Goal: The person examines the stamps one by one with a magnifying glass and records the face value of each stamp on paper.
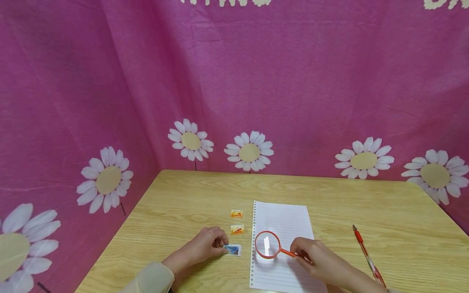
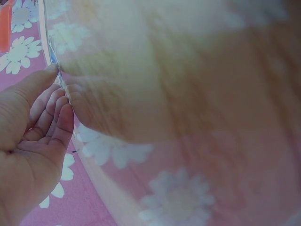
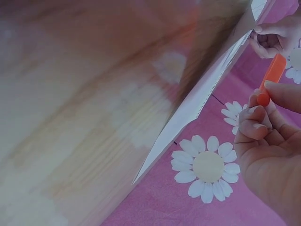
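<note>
My left hand (image 1: 205, 247) is low over the table, thumb and fingertips pinching the left edge of a small blue-and-white stamp (image 1: 235, 250). In the left wrist view, only a thin bluish sliver of that stamp shows at the thumb tip. My right hand (image 1: 318, 258) grips an orange-red magnifying glass (image 1: 281, 249) by its handle, thumb against fingers. Its round lens hangs over the left part of a lined sheet of paper (image 1: 289, 219) and shows a bright reflection. The right wrist view has the orange handle (image 3: 273, 70) poking out of the grip.
Two yellow-and-orange stamps (image 1: 237, 230) lie in a column behind the blue one, left of the paper's punched edge. To the right of the right hand lies a red pen (image 1: 367, 254). A pink curtain (image 1: 293, 81) with daisies surrounds the wooden table (image 1: 198, 195).
</note>
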`<state>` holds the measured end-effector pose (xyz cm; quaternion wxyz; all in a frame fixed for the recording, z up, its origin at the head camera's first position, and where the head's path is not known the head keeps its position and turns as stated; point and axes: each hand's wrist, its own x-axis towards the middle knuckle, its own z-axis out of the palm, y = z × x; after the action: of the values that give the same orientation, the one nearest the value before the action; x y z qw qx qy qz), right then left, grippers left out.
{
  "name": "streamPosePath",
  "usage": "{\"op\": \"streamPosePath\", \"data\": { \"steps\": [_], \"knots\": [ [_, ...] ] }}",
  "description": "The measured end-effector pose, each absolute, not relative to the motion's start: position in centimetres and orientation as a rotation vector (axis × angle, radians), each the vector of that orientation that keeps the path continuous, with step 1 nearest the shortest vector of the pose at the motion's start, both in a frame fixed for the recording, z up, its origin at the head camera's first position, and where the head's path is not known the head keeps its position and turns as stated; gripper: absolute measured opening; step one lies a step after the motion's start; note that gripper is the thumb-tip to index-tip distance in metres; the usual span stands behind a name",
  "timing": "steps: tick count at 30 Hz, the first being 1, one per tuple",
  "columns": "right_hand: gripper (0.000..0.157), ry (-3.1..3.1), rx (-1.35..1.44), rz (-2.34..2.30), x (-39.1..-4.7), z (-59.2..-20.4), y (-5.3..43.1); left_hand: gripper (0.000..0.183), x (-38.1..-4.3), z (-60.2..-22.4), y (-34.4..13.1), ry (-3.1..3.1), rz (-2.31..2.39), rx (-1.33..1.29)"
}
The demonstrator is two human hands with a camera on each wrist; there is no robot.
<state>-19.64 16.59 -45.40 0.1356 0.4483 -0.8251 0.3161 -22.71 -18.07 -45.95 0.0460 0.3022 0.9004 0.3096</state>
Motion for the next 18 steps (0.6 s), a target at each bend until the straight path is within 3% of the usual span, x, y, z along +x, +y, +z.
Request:
{"op": "streamPosePath", "data": {
  "steps": [18],
  "knots": [
    [0.025, -2.4, 1.333, 0.914, -19.5, -45.2, 15.3, 0.012, -22.8, -46.0, -17.9, 2.769, 0.941, 0.92]
  ]
}}
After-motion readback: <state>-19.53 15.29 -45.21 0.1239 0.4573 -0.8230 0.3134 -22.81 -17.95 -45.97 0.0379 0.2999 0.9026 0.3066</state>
